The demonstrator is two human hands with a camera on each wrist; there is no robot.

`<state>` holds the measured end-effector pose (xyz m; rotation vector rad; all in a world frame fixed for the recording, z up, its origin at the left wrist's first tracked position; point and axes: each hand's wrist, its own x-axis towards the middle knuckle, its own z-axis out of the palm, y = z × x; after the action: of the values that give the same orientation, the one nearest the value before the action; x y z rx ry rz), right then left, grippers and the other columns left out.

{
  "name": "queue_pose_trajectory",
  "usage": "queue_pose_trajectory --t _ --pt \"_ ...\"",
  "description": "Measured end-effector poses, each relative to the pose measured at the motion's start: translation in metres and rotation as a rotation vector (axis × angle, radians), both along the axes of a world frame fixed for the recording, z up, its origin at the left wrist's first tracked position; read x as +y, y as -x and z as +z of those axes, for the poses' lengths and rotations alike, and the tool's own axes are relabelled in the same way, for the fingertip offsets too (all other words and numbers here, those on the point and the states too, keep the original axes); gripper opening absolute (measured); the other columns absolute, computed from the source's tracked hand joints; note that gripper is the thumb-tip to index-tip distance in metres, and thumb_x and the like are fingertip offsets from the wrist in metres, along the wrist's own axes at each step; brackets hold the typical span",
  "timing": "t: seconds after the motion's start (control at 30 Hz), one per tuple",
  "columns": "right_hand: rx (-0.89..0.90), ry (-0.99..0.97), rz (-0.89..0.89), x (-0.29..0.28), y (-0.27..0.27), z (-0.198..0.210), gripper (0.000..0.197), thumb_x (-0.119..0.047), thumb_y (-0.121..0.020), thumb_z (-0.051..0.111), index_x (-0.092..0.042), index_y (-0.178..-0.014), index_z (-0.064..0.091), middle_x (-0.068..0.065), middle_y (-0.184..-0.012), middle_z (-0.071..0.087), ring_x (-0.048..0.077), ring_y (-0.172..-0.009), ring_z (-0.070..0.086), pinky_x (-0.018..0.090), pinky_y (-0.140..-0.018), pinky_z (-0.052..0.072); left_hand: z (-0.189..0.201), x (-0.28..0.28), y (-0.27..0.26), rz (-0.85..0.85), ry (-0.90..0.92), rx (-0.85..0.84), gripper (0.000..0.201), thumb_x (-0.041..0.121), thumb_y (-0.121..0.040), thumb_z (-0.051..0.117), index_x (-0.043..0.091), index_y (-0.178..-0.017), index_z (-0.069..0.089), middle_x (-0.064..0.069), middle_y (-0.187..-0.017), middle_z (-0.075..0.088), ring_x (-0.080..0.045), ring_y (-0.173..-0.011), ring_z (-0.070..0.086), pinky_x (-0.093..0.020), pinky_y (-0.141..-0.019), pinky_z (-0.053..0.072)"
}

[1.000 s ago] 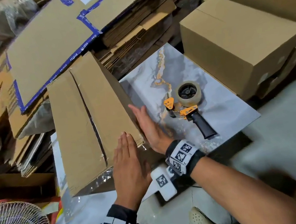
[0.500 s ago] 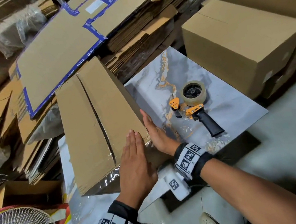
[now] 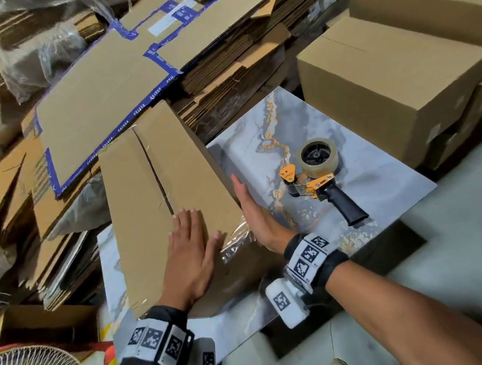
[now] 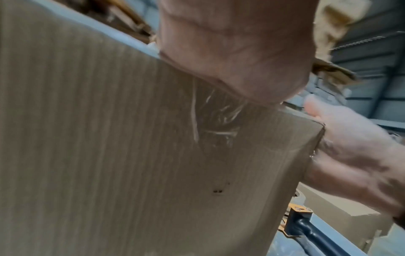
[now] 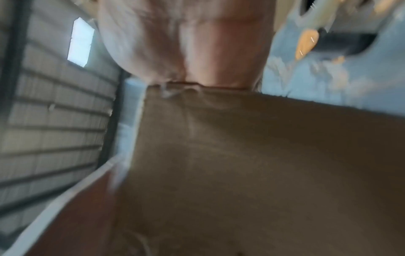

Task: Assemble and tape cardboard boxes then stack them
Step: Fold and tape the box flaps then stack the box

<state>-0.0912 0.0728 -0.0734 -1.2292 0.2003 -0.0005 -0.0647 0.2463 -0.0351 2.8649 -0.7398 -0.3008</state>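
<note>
My right wrist view is blurring badly. The box (image 3: 162, 198) is sitting on the marble table (image 3: 363, 166). My left hand (image 3: 190, 250) is pressing flat on top, my right hand (image 3: 255, 211) lying straight-fingered against its side; the tape dispenser (image 3: 322, 177) is resting nearby.

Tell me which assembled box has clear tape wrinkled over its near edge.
The box under both hands, on the marble slab. The assembled boxes to the right show no wrinkled tape.
</note>
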Motion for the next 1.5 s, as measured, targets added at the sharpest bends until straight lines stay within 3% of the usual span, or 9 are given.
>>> queue_pose_trajectory --t 0.13,0.27,0.43,0.67,1.13,1.23,1.33,1.4,1.5 --pt "0.092 0.109 0.052 -0.010 0.007 0.003 0.058 -0.048 -0.109 0.013 -0.027 -0.162 0.004 -0.012 -0.166 0.004 0.005 -0.152 0.005 0.011 -0.112 0.003 -0.002 -0.001 0.001 -0.029 -0.026 -0.014 0.106 0.088 -0.077 -0.011 0.023 -0.160 -0.008 0.003 -0.162 -0.025 -0.012 -0.150 -0.024 -0.029 -0.119 -0.013" --pt "0.208 0.368 0.140 -0.015 0.012 -0.013 0.103 -0.091 -0.082 0.012 -0.026 -0.162 0.019 -0.003 -0.168 0.019 0.017 -0.154 0.017 0.037 -0.126 0.008 -0.006 -0.001 -0.002 -0.016 0.009 -0.019 0.109 0.089 -0.077 -0.011 0.020 -0.161 -0.004 0.002 -0.164 -0.019 -0.012 -0.152 -0.019 -0.029 -0.120 -0.011" --pt "0.085 0.606 -0.262 -0.002 0.032 0.014 0.041 -0.048 -0.102 0.050 -0.012 -0.095 0.067 0.004 -0.082 0.067 0.025 -0.083 0.062 0.041 -0.078 0.051 -0.009 0.006 -0.001 0.071 0.343 -0.017 0.074 0.044 -0.097 0.023 0.008 -0.161 0.014 -0.007 -0.169 0.007 -0.014 -0.155 0.001 -0.022 -0.121 -0.001" --pt "0.197 0.734 -0.191 0.023 0.050 0.023 0.062 -0.035 -0.098 0.062 -0.017 -0.154 0.040 0.011 -0.135 0.063 0.032 -0.125 0.055 0.031 -0.092 0.040 -0.010 0.010 -0.005 0.133 0.598 0.004 0.077 0.038 -0.090 0.030 -0.002 -0.156 0.025 -0.018 -0.164 0.024 -0.028 -0.153 0.023 -0.037 -0.126 0.016" --pt "0.199 0.734 -0.118 0.011 0.042 0.015 0.058 -0.032 -0.100 0.058 -0.015 -0.153 0.043 0.005 -0.149 0.053 0.027 -0.134 0.050 0.037 -0.107 0.042 -0.008 0.007 -0.002 0.167 0.612 0.013 0.078 0.026 -0.086 0.031 0.003 -0.159 0.016 -0.014 -0.166 0.019 -0.028 -0.154 0.019 -0.030 -0.124 0.012" --pt "0.170 0.733 -0.128 -0.001 0.038 0.019 0.032 -0.021 -0.106 0.043 -0.009 -0.117 0.069 0.011 -0.119 0.069 0.032 -0.116 0.059 0.038 -0.089 0.046 -0.009 0.011 -0.008 0.206 0.648 0.050 0.081 0.029 -0.088 0.033 0.007 -0.161 0.008 -0.014 -0.167 0.018 -0.030 -0.152 0.025 -0.038 -0.124 0.020" --pt "0.225 0.946 -0.086 0.000 0.029 0.033 0.036 -0.028 -0.108 0.037 -0.005 -0.120 0.061 0.021 -0.117 0.063 0.038 -0.116 0.056 0.041 -0.086 0.043 -0.009 0.009 -0.008 0.214 0.639 0.047 0.080 0.032 -0.091 0.031 0.005 -0.161 0.005 -0.017 -0.167 0.016 -0.033 -0.153 0.021 -0.042 -0.124 0.019" --pt "0.249 1.166 0.074 0.009 0.019 0.039 0.061 -0.035 -0.108 0.035 -0.003 -0.158 0.020 0.023 -0.162 0.024 0.038 -0.149 0.025 0.048 -0.112 0.032 -0.014 0.006 -0.009 0.189 0.593 0.002 0.077 0.032 -0.093 0.030 0.001 -0.160 0.008 -0.018 -0.167 0.014 -0.034 -0.154 0.013 -0.043 -0.127 0.009" --pt "0.147 1.486 0.239 0.020 0.010 0.035 0.069 -0.042 -0.108 0.029 -0.009 -0.161 -0.003 0.018 -0.165 -0.022 0.036 -0.153 -0.019 0.059 -0.122 0.007 -0.013 0.001 -0.011 0.214 0.545 -0.028 0.076 0.037 -0.096 0.028 -0.001 -0.159 0.011 -0.020 -0.166 0.015 -0.034 -0.155 0.009 -0.033 -0.126 -0.006"
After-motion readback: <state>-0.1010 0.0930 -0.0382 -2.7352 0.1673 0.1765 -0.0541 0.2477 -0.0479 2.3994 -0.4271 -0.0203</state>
